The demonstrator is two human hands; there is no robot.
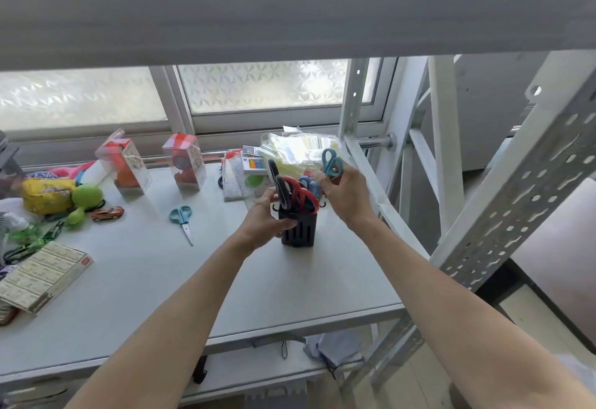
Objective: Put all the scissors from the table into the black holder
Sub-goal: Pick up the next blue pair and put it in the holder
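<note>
The black holder (300, 231) stands upright on the white table (145, 279), with black-, red- and blue-handled scissors (298, 194) standing in it. My left hand (264, 220) grips the holder's left side. My right hand (345, 197) is just right of and above the holder and holds teal-handled scissors (332, 163) with the handles up; their blades are hidden behind my fingers. Another pair of teal scissors (182, 220) lies flat on the table to the left, blades toward me.
Toys, a yellow pouch (48, 195), a toy car (108, 214) and flat boxes (38, 276) crowd the left side. Clear toy boxes (183, 160) and a plastic bag (296, 150) stand along the back. A perforated metal shelf frame (516, 195) rises at the right.
</note>
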